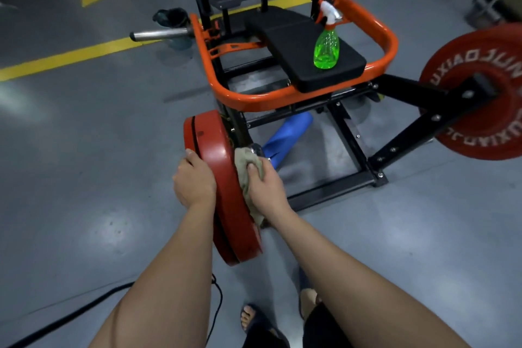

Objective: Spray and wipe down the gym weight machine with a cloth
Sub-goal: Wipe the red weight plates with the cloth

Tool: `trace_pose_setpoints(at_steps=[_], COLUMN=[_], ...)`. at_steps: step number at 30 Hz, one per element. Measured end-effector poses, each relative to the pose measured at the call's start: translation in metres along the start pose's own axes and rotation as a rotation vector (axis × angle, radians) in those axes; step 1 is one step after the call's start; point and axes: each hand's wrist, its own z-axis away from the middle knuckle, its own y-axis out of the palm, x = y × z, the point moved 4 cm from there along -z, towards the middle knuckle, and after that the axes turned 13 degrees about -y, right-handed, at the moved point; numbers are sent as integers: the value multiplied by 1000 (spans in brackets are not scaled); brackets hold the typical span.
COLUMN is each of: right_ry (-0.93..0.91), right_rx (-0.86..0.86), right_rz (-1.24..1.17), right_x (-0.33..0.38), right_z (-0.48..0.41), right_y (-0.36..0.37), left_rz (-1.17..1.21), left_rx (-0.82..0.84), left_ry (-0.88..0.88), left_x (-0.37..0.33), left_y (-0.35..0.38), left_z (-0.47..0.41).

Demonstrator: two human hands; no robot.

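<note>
1. The left hand lies on the left face of the near red weight plate, its grip curled over the rim.
2. The right hand is at the plate's right face. Its grip is closed round a crumpled beige cloth, which it presses against the plate near the hub.
3. The green spray bottle stands upright on the black seat pad, beyond the plate and to its right.
4. The orange tube frame of the weight machine rings the seat, just beyond the plate.
5. A blue foam roller lies on the floor just right of the plate.
6. A second plate, also red, hangs well apart, far to the right.
</note>
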Motion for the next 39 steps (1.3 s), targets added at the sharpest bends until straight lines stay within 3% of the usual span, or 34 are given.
trace_pose_setpoints(at_steps=[3,7,12,15,19,21,24,28,31,36,39], right_ry=[-46,-111,162,169,-40,-94,-56,128,124,-77,-202], right_rx=[33,128,463,381,181,164,241,469,512,164,152], right_rz=[-21,117,280,163,-33,-90,-55,165,271,37,-7], right_x=[10,-35,-137,-136,-72,-39,-35,-71,-70,-17,11], right_z=[-31,-21,15,22,-5,-19,-33,-14,13,8,-14], right_y=[8,18,15,11,7,6,5,2,-6,-13,13], left_rz=[13,8,4,8,-15,-15,-2,9,16,38,30], left_rx=[-13,-40,-134,-144,-163,-161,-154,-150,-143,-135,-110], left_ry=[-10,-10,5,10,-2,-8,-18,-14,-9,-11,-6], left_x=[-1,-1,0,1,1,0,-3,-7,-5,1,0], left_y=[1,3,4,4,5,5,5,3,4,5,3], left_z=[-5,-4,3,4,0,-1,-1,3,2,3,2])
